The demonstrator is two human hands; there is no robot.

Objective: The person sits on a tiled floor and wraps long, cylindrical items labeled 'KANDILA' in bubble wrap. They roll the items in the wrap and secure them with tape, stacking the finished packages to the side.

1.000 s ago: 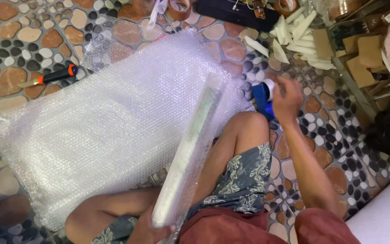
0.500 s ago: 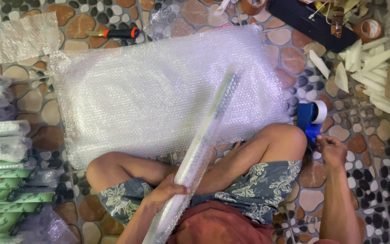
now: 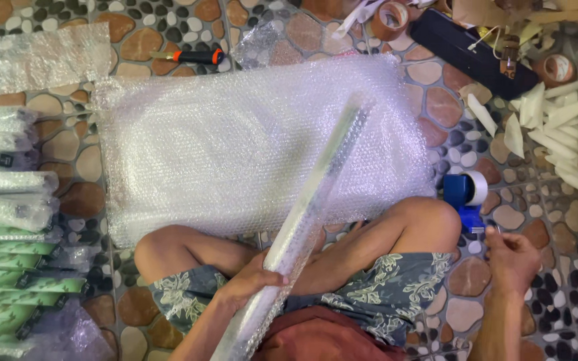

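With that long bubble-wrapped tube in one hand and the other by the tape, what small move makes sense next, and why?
Probably the right hand draws tape from the blue tape dispenser toward the long bubble-wrapped tube. The left hand already grips the tube's lower part across the lap, and the right-hand fingers pinch something small beside the dispenser; whether it is the tape's end is unclear.

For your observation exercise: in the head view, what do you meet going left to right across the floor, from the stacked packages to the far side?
Stacked wrapped packages → bubble wrap sheet → wrapped long stick held by the left hand → blue tape dispenser → right hand → white strips.
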